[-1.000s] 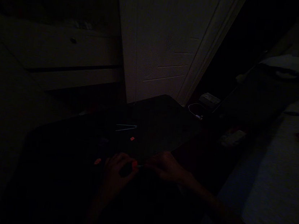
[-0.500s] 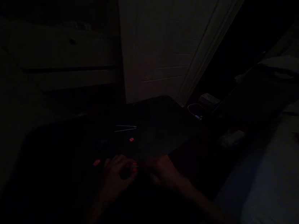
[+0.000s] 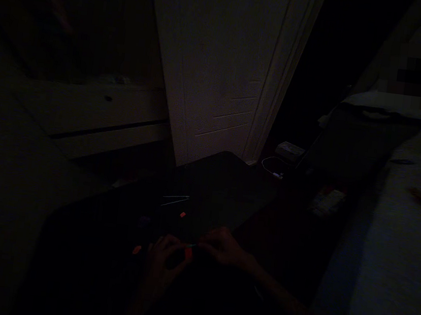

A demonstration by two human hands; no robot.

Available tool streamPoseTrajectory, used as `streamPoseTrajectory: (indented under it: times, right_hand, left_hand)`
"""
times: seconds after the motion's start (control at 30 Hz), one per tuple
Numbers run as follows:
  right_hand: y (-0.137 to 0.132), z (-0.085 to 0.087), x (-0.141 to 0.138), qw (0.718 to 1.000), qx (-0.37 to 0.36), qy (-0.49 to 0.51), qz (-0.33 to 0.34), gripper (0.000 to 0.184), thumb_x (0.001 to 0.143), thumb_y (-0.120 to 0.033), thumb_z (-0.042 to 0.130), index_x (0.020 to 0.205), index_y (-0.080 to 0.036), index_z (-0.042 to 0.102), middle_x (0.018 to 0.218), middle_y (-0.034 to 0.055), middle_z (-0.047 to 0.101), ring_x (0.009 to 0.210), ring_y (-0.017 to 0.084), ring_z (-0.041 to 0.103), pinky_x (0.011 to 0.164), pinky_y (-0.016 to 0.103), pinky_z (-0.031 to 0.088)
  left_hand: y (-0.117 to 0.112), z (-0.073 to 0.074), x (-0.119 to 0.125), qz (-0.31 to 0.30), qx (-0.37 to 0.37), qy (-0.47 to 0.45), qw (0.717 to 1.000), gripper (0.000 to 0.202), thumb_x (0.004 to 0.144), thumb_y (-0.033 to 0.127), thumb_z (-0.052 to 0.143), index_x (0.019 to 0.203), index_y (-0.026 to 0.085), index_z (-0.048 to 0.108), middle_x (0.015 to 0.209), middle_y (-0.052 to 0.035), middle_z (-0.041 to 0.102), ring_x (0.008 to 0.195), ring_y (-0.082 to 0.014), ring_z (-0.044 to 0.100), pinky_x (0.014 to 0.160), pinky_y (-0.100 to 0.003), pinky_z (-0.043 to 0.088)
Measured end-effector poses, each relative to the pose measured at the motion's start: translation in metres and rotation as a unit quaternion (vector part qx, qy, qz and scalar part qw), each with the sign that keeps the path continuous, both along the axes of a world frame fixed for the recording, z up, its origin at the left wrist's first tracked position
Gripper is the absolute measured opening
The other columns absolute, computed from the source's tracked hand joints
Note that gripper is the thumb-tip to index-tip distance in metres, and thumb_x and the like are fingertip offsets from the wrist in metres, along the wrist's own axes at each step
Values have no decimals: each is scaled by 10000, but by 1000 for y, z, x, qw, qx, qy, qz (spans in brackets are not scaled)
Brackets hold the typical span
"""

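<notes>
The picture is very dark. My left hand point(image 3: 163, 259) is closed, with thumb and fingers pinching a small orange-red piece point(image 3: 188, 252) whose kind I cannot make out. A thin, pale greenish sliver point(image 3: 191, 245) shows at its upper edge, between the two hands. Just to the right, my right hand point(image 3: 220, 245) is closed with its fingertips close to that piece; what they hold is lost in shadow. Beyond the hands, a tweezers-like pair of thin metal prongs point(image 3: 175, 200) lies on the dark table point(image 3: 226, 180).
Small orange pieces lie on the table, one point(image 3: 182, 215) near the prongs and another point(image 3: 136, 249) left of my left hand. A pale door point(image 3: 220, 77) stands behind, drawers point(image 3: 132, 109) at left. A white cable point(image 3: 271, 165) and bedding point(image 3: 397, 262) are to the right.
The view has tilted up, so everything sits lower in the picture. My hands stay together at the orange-red piece, and the pale sliver now shows along its top. Loose pieces lie unmoved.
</notes>
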State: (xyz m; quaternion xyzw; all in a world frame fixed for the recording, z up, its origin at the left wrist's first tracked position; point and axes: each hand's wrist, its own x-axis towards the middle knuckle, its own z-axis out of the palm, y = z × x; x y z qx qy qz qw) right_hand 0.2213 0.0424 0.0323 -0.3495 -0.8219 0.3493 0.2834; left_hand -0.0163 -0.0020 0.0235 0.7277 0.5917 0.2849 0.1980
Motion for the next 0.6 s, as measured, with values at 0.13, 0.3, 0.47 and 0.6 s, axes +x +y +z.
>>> streamPoseTrajectory:
  times: [0.13,0.3,0.47,0.6]
  right_hand:
    - [10,-16,-3,993,-82,79,-13,326,970,-441,673,926,-171,849,857,65,815,724,186,690,668,262,473]
    - [15,-22,-5,990,-87,103,-47,387,960,-500,656,925,-170,857,854,73,822,740,206,702,661,274,494]
    - [18,-20,-8,990,-80,110,-49,455,952,-541,639,871,-147,851,781,69,804,663,180,659,621,261,471]
    - [13,-18,-7,989,-80,113,-55,447,970,-554,613,914,-184,857,865,77,822,781,224,713,732,299,526]
  left_hand:
    - [0,-1,1,3,19,15,1000,192,782,365,819,970,332,841,1044,-35,792,1033,-300,708,939,-482,525]
    - [-1,-8,2,35,52,46,997,176,790,331,768,953,322,834,1047,-32,810,1008,-291,734,898,-448,548]
    - [2,-20,-3,35,113,58,991,193,796,352,748,970,329,828,1016,-32,824,968,-270,755,869,-398,575]
    - [1,-27,-6,59,141,88,984,222,747,438,794,947,349,831,1026,-32,830,980,-294,754,852,-408,596]
